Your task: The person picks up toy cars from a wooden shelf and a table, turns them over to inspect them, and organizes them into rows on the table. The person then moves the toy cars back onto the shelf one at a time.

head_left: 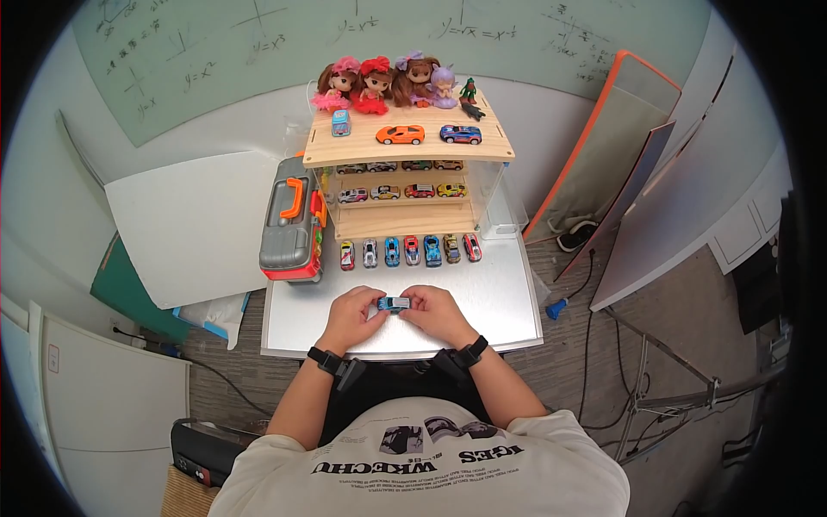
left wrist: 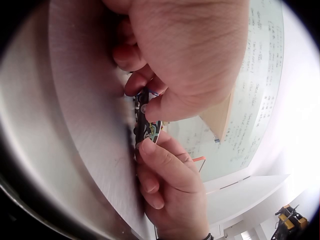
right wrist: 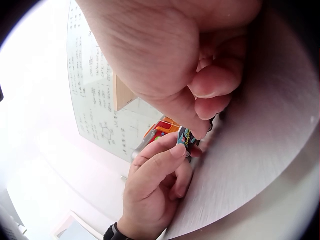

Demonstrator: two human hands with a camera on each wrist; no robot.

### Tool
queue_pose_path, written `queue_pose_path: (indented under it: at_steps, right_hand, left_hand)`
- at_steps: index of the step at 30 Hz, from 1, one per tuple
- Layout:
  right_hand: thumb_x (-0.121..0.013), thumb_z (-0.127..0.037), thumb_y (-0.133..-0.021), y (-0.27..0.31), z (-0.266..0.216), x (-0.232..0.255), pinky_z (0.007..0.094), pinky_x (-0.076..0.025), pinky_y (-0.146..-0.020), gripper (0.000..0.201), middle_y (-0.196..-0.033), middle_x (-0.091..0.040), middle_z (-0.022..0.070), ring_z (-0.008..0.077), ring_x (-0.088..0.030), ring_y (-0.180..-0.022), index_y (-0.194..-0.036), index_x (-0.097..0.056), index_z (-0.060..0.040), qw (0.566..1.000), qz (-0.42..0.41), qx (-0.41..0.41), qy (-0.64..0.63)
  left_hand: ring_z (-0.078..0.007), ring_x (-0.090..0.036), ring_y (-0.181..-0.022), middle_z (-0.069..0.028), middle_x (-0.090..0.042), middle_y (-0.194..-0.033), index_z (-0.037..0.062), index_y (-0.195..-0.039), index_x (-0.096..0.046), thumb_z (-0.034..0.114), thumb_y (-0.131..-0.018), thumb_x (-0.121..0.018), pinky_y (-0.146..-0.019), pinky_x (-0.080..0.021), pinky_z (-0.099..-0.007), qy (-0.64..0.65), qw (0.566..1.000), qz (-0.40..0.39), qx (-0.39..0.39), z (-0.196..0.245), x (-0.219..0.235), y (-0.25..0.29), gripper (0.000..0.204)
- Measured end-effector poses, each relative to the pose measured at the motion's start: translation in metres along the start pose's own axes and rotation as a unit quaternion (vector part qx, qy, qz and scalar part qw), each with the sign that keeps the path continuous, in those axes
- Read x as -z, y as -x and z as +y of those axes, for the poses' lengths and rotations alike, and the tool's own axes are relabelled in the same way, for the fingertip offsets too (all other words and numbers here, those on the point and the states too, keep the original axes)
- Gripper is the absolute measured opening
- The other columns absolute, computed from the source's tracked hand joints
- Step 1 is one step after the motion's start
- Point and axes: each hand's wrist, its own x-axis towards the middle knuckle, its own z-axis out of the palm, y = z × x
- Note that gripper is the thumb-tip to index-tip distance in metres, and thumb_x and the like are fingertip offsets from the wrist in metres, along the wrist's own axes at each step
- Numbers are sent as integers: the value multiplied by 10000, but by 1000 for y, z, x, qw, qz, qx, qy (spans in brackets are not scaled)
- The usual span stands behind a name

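Just above the front part of the silver tabletop [head_left: 297,323], both hands share one small toy car [head_left: 395,303], teal with a white roof. My left hand [head_left: 355,315] pinches one end between thumb and fingers, and my right hand [head_left: 438,312] pinches the other. From the left wrist, the car's dark, patterned side [left wrist: 141,117] shows between the two thumbs. The right wrist view has most of the car covered by fingers, with a teal, yellow-marked piece visible. Beyond the hands, a row of several toy cars [head_left: 412,250] stands before the wooden shelf [head_left: 405,226].
Several more toy cars [head_left: 386,193] fill the shelf's tiers. On its top board [head_left: 345,148] are an orange car [head_left: 401,134], a blue car [head_left: 461,134] and several dolls [head_left: 374,86]. A grey toolbox [head_left: 289,220] with an orange handle stands left; a clear bin [head_left: 504,215] sits right.
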Motion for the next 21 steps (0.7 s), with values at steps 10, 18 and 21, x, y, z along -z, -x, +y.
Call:
queue_pose_path:
  at_steps: [10,18,21]
  right_hand:
    - [-827,-106,-843,0,4,-1,287,-500,-644,296,-756,-638,15,118,-585,-684,-1113,-746,-14,1000,2,12,23]
    - [-822,-119,-850,0,6,-3,290,-517,-663,315,-771,-647,30,124,-596,-691,-1134,-745,-8,1000,16,16,20]
    - [-822,-122,-852,0,5,-3,291,-517,-663,316,-777,-651,31,123,-597,-693,-1137,-745,-8,1000,15,10,20]
  left_hand:
    - [-165,-541,-550,-79,-672,-832,14,-1063,-749,106,-781,-822,-537,-425,-310,-1,1000,0,-2,1,1,0,305]
    - [-163,-547,-556,-74,-684,-835,21,-1067,-754,118,-792,-820,-540,-432,-309,-6,1000,11,-7,0,-1,1,299]
    - [-159,-550,-559,-72,-689,-838,24,-1066,-757,120,-795,-820,-541,-435,-307,-6,1000,12,-5,0,-1,1,295]
